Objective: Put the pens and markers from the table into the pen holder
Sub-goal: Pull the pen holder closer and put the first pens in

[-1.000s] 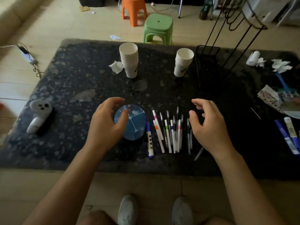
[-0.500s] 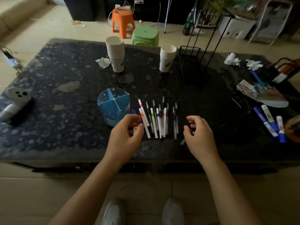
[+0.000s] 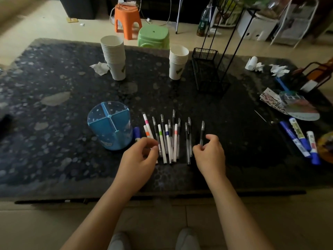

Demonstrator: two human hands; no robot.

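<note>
Right hand (image 3: 210, 155) grip pinches a black pen (image 3: 202, 133); left hand (image 3: 138, 156) grip narrow over the markers (image 3: 166, 141).

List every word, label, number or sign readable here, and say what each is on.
No text can be read.
Cup stacks: a green mark on each, no words.
Markers at right: printed labels, too small and blurred.
Printed sheet: pattern only, unreadable.

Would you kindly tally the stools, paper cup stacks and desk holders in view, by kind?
Stools: 2 (orange, green)
Paper cup stacks: 2 (left, right)
Blue pen holder: 1
Black mesh holder: 1
Total: 6
</note>
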